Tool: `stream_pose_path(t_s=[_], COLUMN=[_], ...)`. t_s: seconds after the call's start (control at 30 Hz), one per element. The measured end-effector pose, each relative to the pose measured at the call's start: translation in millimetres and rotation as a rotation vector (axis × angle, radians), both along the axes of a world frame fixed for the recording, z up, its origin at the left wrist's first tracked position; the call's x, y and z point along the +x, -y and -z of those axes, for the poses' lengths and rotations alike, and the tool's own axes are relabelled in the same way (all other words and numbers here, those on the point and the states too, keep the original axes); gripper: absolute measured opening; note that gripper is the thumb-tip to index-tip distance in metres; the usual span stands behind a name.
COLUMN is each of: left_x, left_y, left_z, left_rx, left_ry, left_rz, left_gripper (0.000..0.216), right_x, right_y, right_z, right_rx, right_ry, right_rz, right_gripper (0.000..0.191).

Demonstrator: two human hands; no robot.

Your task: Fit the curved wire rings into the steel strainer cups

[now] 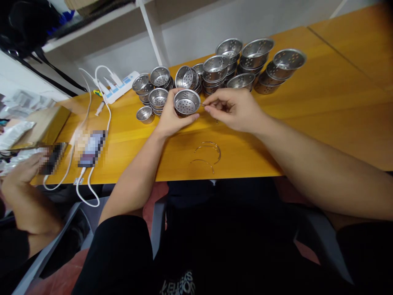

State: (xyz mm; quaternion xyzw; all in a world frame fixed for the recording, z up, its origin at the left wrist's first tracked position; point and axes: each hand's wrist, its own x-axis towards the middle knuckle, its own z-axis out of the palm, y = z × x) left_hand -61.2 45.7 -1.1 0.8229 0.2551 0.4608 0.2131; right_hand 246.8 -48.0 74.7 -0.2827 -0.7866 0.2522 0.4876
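While my left hand (170, 119) cups the strainer (187, 102) and my right hand (235, 108) pinches a thin wire (203, 105) at its rim, the wire may slip and fall near the handles (208, 150) below.

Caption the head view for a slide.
Left hand holds a perforated steel cup while right hand pinches at its rim, stacked cups behind.

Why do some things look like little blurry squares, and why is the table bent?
Head view: the two phones by the white cable are pixelated on purpose; the wide lens curves the wooden table edge and stretches the arms; bright light glints off the metal strainer cup in the left hand; the right hand looks sharp.
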Motion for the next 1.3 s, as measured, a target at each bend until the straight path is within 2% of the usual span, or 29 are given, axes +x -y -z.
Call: stream_pose_path(t_s=[0.2, 0.37, 0.43, 0.6, 0.73, 0.83, 1.03, 1.2, 1.3], left_x=[3, 3, 2, 4, 10, 15, 24, 28, 32], left_y=[-3, -6, -7, 1, 18, 27, 31, 28, 29], left_z=[4.0, 8.7, 10.1, -2.7, -21.8, -27.3, -22.0, -12.9, -7.4], left_rx=[0.051, 0.073, 0.070, 0.053, -0.016, -0.047, -0.109, -0.059, -0.030], left_ry=[0.020, -0.002, -0.029, -0.031, -0.033, -0.036, 0.020, -0.058, -0.077], left_rz=[0.050, 0.094, 0.097, 0.018, -0.078, -0.062, -0.084, -0.011, 0.000], left_gripper=[0.106, 0.114, 0.120, 0.129, 0.118, 0.115, 0.117, 0.113, 0.110], right_x=[1, 4, 5, 6, 9, 8, 3, -2, -5], right_y=[-9, -14, -15, -13, -7, -4, -3, -2, -2], right_z=[8.1, 7.3, 7.0, 3.1, -1.6, -4.3, -5.0, -0.9, 0.4], right_rx=[0.005, 0.017, -0.011, -0.066, -0.128, -0.148, -0.124, -0.125, -0.126], right_ry=[-0.096, -0.107, -0.115, -0.122, -0.104, -0.102, -0.102, -0.105, -0.085], right_rz=[0.095, 0.176, 0.190, 0.171, 0.125, 0.114, 0.136, 0.106, 0.141], right_gripper=[0.026, 0.062, 0.069, 0.077, 0.070, 0.068, 0.058, 0.047, 0.041])
